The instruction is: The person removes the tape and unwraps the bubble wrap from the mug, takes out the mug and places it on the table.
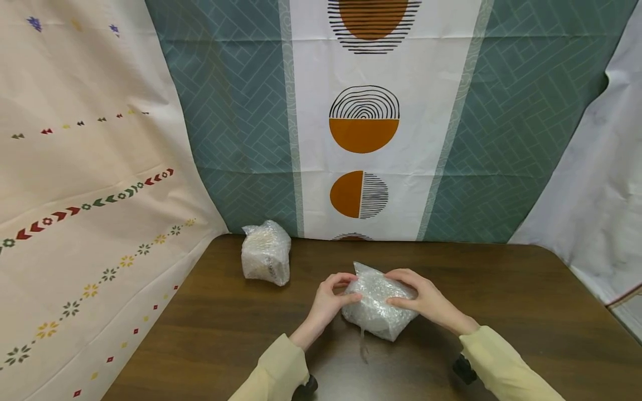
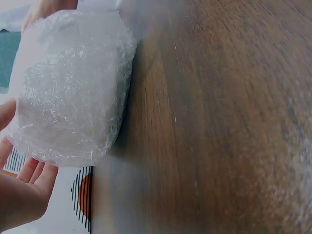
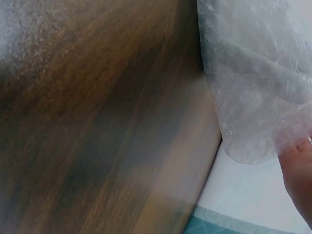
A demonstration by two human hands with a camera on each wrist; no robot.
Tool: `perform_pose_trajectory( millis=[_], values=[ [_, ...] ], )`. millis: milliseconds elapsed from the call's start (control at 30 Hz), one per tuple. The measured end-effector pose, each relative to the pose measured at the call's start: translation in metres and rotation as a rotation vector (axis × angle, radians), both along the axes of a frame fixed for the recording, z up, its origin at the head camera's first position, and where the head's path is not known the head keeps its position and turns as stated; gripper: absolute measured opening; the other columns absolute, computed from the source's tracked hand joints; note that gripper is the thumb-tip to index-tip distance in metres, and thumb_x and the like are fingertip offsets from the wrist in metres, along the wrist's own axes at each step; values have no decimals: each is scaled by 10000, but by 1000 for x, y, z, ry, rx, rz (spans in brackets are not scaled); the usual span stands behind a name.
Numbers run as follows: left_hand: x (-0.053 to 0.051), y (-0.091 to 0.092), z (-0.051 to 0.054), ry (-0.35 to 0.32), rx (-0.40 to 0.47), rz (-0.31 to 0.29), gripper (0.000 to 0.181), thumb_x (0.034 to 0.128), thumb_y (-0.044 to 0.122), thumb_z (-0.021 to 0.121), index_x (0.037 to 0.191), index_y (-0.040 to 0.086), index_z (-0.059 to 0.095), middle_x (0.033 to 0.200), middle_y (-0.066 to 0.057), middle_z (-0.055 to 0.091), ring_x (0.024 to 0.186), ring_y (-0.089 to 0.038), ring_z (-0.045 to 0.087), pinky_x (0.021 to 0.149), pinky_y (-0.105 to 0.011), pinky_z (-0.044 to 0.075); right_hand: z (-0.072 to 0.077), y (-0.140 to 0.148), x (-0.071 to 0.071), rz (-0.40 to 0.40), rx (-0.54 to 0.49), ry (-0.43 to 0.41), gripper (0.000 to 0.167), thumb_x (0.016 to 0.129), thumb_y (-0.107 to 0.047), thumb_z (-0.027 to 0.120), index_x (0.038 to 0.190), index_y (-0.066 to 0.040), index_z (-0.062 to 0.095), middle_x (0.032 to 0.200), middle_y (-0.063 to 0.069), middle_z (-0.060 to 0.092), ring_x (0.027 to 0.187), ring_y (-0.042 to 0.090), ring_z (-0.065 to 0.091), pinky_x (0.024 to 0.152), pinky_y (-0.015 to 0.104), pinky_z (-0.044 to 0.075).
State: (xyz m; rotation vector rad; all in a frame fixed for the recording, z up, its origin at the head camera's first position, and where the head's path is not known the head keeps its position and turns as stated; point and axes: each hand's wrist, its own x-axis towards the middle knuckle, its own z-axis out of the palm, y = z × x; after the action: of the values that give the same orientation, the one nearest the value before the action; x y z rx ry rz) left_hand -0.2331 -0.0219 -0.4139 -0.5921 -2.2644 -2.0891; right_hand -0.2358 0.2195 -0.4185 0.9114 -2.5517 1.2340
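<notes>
OK, left hand (image 1: 328,299) and right hand (image 1: 425,296) grip the bubble-wrapped bundle (image 1: 377,313) from opposite sides, fingers curved, thumbs on the near face. Bundle is tilted, at or just over the middle of the tabletop (image 1: 220,345); can't tell whether its base touches. Second wrapped bundle (image 1: 267,253) stands near the far left corner, well apart from both hands. Patterned cloth (image 1: 241,122) hangs behind the far edge.
</notes>
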Motion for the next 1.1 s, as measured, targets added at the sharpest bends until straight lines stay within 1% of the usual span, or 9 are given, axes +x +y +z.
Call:
perform_pose_trajectory(
  millis=[100, 167, 233, 367, 467, 667, 800, 933, 1100],
  values=[
    [0, 0, 0, 4, -1, 3, 317, 746, 1, 725, 1034, -61, 610, 1036, -199, 529, 981, -366, 495, 842, -432, 430, 0, 0, 1, -5, 7, 14, 490, 782, -240, 718, 1204, -57, 550, 1190, 64, 518, 1085, 221, 476, 872, 417, 396],
    [0, 1, 0, 4, 0, 7, 314, 744, 0, 727, 1030, -60, 612, 1031, -198, 529, 980, -370, 495, 841, -439, 429, 0, 0, 2, -11, 17, 52, 480, 775, -225, 726, 1190, -47, 562, 1183, 73, 519, 1081, 230, 474, 866, 432, 393],
    [0, 1, 0, 0, 2, 9, 314, 742, -1, 727, 1028, -59, 613, 1032, -198, 529, 984, -373, 492, 843, -446, 425, -9, 3, -3, -21, 33, 115, 467, 761, -267, 734, 1166, -84, 588, 1169, 26, 519, 1069, 188, 471, 857, 397, 403],
    [1, 1, 0, 0, 6, 18, 309, 738, -9, 727, 1020, -63, 615, 1028, -204, 530, 986, -385, 490, 844, -460, 420, -12, 2, -3, -10, 62, 272, 381, 743, -228, 753, 1083, -99, 638, 1109, 6, 522, 1008, 176, 480, 795, 350, 433],
    [2, 1, 1, 3, 10, 25, 308, 732, -21, 727, 1014, -70, 615, 1024, -213, 532, 983, -391, 491, 842, -466, 419, -12, 2, -1, 2, 80, 316, 346, 748, -225, 749, 1062, -115, 655, 1095, -15, 524, 992, 168, 480, 773, 328, 439],
    [4, 1, 2, 9, 14, 32, 313, 720, -38, 728, 1009, -80, 615, 1017, -232, 533, 980, -393, 496, 833, -465, 427, -9, 7, 5, 31, 94, 248, 447, 730, -303, 750, 1122, -119, 641, 1148, -3, 515, 1041, 176, 468, 798, 360, 431],
    [4, 1, 3, 17, 11, 38, 299, 723, -36, 726, 998, -78, 617, 1008, -225, 537, 975, -394, 497, 821, -457, 436, -4, 9, 7, 73, 91, 221, 512, 693, -278, 782, 1142, -90, 623, 1167, 48, 513, 1041, 206, 480, 785, 352, 438],
    [4, 2, 4, 16, 10, 42, 290, 726, -31, 724, 994, -73, 623, 1012, -215, 542, 973, -384, 501, 815, -430, 446, 10, 6, 16, 107, 76, 212, 518, 664, -176, 811, 1118, -15, 618, 1148, 128, 518, 1011, 275, 501, 758, 363, 453],
    [5, 2, 4, 5, 16, 47, 290, 726, -32, 721, 997, -74, 626, 1023, -208, 545, 972, -375, 503, 823, -422, 443, 28, -1, 27, 96, 77, 169, 470, 681, -111, 796, 1097, 19, 619, 1130, 154, 528, 999, 303, 513, 755, 385, 461]
  ],
)
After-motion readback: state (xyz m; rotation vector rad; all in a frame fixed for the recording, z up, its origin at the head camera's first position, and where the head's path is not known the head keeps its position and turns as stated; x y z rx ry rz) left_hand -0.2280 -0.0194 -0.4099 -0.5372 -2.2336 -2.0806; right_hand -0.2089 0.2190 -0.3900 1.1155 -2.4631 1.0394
